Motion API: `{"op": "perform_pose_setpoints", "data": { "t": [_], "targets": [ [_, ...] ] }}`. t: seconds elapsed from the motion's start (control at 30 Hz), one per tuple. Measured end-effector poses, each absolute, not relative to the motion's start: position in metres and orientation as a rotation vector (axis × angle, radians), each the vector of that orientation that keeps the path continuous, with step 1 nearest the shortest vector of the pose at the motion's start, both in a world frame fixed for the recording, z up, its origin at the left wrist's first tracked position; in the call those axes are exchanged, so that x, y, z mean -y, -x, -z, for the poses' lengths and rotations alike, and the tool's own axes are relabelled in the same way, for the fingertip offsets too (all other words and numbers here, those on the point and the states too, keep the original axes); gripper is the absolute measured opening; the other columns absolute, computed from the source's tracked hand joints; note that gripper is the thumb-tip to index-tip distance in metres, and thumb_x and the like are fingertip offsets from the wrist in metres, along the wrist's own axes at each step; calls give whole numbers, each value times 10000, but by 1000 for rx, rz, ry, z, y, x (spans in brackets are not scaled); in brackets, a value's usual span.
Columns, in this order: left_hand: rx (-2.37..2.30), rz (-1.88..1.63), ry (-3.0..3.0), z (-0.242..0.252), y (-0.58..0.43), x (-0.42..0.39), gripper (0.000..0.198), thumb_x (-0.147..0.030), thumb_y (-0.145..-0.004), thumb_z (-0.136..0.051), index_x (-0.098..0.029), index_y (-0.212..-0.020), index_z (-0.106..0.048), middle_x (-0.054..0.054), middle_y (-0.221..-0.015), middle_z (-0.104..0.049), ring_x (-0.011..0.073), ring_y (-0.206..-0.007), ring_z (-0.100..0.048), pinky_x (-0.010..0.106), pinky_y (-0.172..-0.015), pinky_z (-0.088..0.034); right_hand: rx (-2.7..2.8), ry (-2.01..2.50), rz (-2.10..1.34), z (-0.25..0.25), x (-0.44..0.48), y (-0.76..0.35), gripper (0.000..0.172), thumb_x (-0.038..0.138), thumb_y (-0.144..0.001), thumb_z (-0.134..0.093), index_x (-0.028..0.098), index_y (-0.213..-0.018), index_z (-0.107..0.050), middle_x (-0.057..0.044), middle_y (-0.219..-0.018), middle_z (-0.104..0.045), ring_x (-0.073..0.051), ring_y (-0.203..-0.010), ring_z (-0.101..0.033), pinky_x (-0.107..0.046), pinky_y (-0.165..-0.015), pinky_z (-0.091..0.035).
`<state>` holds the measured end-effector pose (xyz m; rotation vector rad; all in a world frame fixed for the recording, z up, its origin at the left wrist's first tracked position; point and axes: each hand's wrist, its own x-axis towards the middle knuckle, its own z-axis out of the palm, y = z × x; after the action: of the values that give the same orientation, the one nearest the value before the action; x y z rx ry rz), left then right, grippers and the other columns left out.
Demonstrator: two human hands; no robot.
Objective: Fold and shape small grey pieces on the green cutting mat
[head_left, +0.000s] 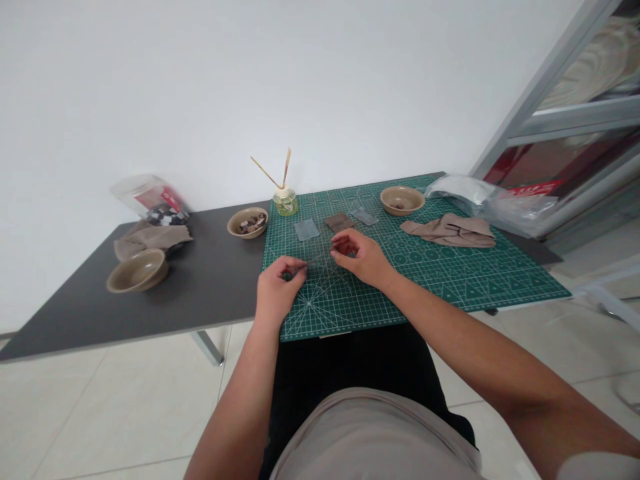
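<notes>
My left hand (283, 285) and my right hand (361, 259) are both closed in pinches above the green cutting mat (350, 303). Between them stretches something thin and clear, like a small plastic bag (320, 260); its outline is faint. The left fingertips hold its left end, the right fingertips are at its right end. Behind my hands a clear packet (307, 230), a brown packet (339, 223) and another clear packet (365, 216) lie on the mat.
A bowl of small brown pieces (248, 223) and a reed diffuser (285, 200) stand behind left. Another bowl (403, 200), a cloth (453, 231) and plastic wrap (490, 200) are right. Far left are a bowl (137, 271), a cloth (150, 239) and a bag (156, 199).
</notes>
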<state>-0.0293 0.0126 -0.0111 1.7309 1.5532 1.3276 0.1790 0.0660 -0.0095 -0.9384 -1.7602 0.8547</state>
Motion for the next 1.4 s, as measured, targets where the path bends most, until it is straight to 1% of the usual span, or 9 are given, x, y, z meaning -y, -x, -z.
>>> {"op": "perform_pose_setpoints", "data": {
  "t": [0.1,0.23,0.33,0.47,0.63,0.8,1.1,1.27,1.4],
  "targets": [
    [-1477,-1038,-2204,7,23,-8,114,-139,-807,-603,-214,-835,-684,23,-933,-729,193,-930,-633,351,-872,-489,1816,928,-806,7,-63,-179,215,223,-776,-681,206,-982,-624,6,-839,-673,-140,-712,-644,-293,-708,-529],
    [-1437,-848,-2408,6,18,-8,71,-247,-862,-629,-216,-893,-685,59,-1070,-712,234,-1024,-608,410,-919,-487,2022,905,-699,4,-59,-178,152,185,-763,-690,201,-905,-638,5,-840,-668,-139,-743,-631,-276,-723,-505],
    [-1455,-806,-2419,8,19,-10,91,-243,-899,-588,-227,-912,-677,64,-1145,-689,241,-1083,-592,427,-952,-477,2219,857,-592,6,-59,-176,111,172,-776,-690,198,-876,-650,-10,-860,-667,-158,-805,-622,-291,-772,-489],
    [-1526,-798,-2350,9,18,-12,130,-219,-871,-617,-227,-998,-640,61,-1096,-696,250,-1068,-590,434,-959,-475,2377,814,-505,9,-60,-175,92,149,-775,-707,187,-847,-663,-35,-889,-674,-200,-906,-602,-333,-853,-469],
    [-1613,-730,-2324,7,16,-12,170,-229,-861,-615,-224,-1030,-612,72,-1096,-689,272,-1058,-588,455,-943,-467,2397,864,-483,9,-61,-176,90,165,-772,-737,185,-747,-652,-22,-820,-635,-185,-845,-572,-306,-786,-452],
    [-1651,-747,-2237,4,15,-11,339,-236,-850,-626,-250,-1178,-540,64,-1159,-679,271,-1093,-593,461,-952,-461,2399,900,-484,9,-65,-173,46,197,-840,-706,183,-799,-692,-43,-874,-659,-195,-900,-583,-322,-826,-446],
    [-1626,-764,-2226,9,19,-15,324,-239,-832,-641,-241,-1150,-580,73,-1155,-689,289,-1088,-585,484,-951,-462,2370,913,-514,7,-63,-177,75,178,-790,-739,189,-733,-693,-22,-830,-644,-181,-847,-592,-307,-795,-458],
    [-1628,-721,-2282,6,17,-14,328,-259,-852,-616,-242,-1176,-575,80,-1189,-678,294,-1101,-581,483,-942,-457,2402,897,-474,10,-67,-174,53,205,-855,-691,206,-821,-731,-47,-924,-693,-203,-932,-608,-344,-865,-463],
    [-1655,-726,-2237,5,16,-13,357,-264,-853,-619,-245,-1203,-555,77,-1176,-681,293,-1107,-583,479,-949,-455,2403,828,-508,10,-64,-175,36,162,-811,-707,186,-786,-713,-43,-896,-673,-191,-898,-604,-320,-833,-469]
  ]
}}
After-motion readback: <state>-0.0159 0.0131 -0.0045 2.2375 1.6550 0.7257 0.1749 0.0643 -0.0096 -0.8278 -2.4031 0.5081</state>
